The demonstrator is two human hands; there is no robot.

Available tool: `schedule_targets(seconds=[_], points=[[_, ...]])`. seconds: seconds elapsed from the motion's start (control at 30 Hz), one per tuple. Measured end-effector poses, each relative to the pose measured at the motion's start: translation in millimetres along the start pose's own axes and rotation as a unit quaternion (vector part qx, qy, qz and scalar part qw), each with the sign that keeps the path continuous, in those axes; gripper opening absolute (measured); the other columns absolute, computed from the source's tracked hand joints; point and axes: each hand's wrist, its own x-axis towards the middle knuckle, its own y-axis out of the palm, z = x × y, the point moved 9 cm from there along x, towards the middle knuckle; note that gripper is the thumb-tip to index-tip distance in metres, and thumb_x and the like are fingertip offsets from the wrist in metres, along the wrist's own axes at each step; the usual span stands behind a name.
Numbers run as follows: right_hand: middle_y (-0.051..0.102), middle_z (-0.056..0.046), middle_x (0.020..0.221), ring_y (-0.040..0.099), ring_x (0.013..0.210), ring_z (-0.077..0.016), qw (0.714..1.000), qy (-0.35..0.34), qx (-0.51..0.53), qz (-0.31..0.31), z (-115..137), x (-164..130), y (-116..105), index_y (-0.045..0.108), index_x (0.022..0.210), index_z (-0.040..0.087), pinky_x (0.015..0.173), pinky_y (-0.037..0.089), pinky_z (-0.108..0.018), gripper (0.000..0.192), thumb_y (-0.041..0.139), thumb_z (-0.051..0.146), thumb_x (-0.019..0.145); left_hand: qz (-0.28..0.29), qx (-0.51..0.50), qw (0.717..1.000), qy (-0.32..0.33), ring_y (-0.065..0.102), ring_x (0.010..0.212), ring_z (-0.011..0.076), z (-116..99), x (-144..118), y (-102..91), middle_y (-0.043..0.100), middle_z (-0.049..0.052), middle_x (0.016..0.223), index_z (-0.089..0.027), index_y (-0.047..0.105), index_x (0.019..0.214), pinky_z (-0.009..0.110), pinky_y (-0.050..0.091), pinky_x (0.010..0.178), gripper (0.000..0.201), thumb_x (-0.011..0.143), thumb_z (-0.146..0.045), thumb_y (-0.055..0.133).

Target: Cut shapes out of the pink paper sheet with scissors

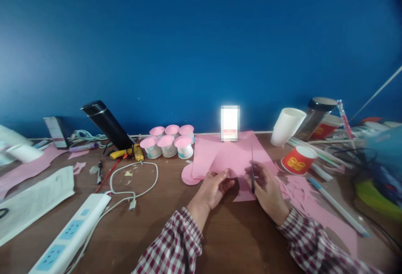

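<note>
My left hand is closed, its thumb and fingers pinching the near edge of a pink paper sheet. To its right, my right hand is closed around dark scissors, seen edge-on with the thin blades pointing away from me, over the paper. More pink paper lies flat beneath and behind the held sheet. A rounded pink paper piece sticks out at the left of it. Pink offcuts lie beside my right hand.
Several paper cups with pink tops stand left of the paper. At right are a red cup and a tilted white cup. A power strip, white cable, yellow glue gun and black bottle occupy the left.
</note>
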Motion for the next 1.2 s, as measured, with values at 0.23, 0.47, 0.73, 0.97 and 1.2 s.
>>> schedule_targets(seconds=[0.23,0.47,0.73,0.97,1.2], points=[[0.069,-0.010,0.095,0.068,0.078,-0.0220,0.997,-0.034,-0.069,-0.016,16.5,3.5,-1.1,0.052,0.111,0.018,0.065,0.058,-0.033,0.034,0.058,0.038,0.084,0.022,-0.010,1.000,0.002,0.061,0.059,0.0097,-3.2,7.0,0.9,0.064,0.002,0.063,-0.007,0.066,0.069,0.022,0.054,0.060,0.019,0.060,-0.015,0.081],[0.068,-0.009,0.092,0.064,0.064,-0.0188,0.994,-0.065,-0.086,-0.006,28.0,0.0,3.0,0.052,0.113,0.019,0.054,0.056,-0.029,0.029,0.054,0.032,0.087,0.013,0.005,1.000,0.003,0.062,0.057,0.0101,-5.9,5.5,1.2,0.065,0.002,0.064,-0.009,0.064,0.068,0.021,0.054,0.057,0.015,0.063,-0.011,0.078],[0.067,-0.008,0.090,0.065,0.067,-0.0202,0.995,-0.064,-0.071,-0.009,19.4,-0.4,2.5,0.052,0.114,0.020,0.057,0.057,-0.030,0.029,0.055,0.030,0.087,-0.013,-0.013,1.000,0.004,0.060,0.053,0.0087,-6.1,6.7,-3.7,0.064,0.001,0.060,-0.010,0.063,0.066,0.020,0.055,0.056,0.012,0.066,-0.008,0.075],[0.067,-0.007,0.092,0.066,0.071,-0.0211,0.998,-0.048,-0.039,0.004,17.3,-1.7,4.7,0.053,0.114,0.021,0.060,0.057,-0.030,0.030,0.057,0.030,0.086,-0.028,-0.038,0.999,0.000,0.062,0.054,0.0087,-4.4,7.6,-6.7,0.065,0.002,0.061,-0.009,0.064,0.067,0.019,0.055,0.055,0.008,0.069,-0.006,0.072],[0.066,-0.007,0.090,0.066,0.070,-0.0202,0.999,-0.035,-0.033,0.017,15.4,-0.9,5.6,0.052,0.114,0.020,0.059,0.056,-0.029,0.028,0.054,0.029,0.088,-0.053,-0.054,0.997,-0.002,0.061,0.054,0.0088,-3.4,8.6,-10.7,0.064,0.001,0.060,-0.009,0.063,0.066,0.019,0.055,0.053,0.010,0.068,-0.004,0.071]])
